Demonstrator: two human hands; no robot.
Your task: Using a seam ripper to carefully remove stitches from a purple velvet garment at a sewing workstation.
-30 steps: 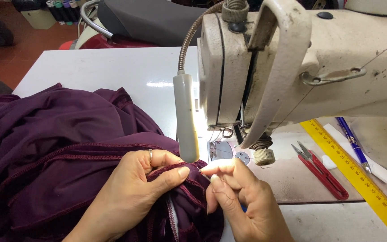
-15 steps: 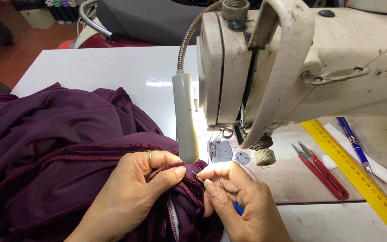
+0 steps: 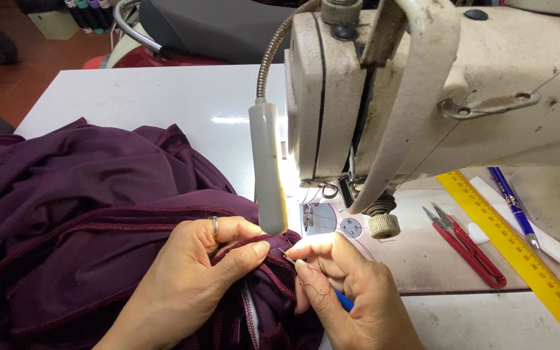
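Where hemmed, the purple fabric (image 3: 79, 220) shows reddish overlock stitching.

Both hands (image 3: 273, 279) pinch purple fabric (image 3: 79, 220) beside the sewing machine (image 3: 435, 84).

My left hand (image 3: 192, 279) comes in from the lower left, back of the hand up, with a ring on one finger. Its thumb lies flat and presses against the bent forefinger, pinched shut. My right hand (image 3: 351, 291) enters from the lower right, knuckles up, fingers curled inward. Its thumb and forefinger close in a fine pinch, tips pointing left and almost meeting my left thumb.
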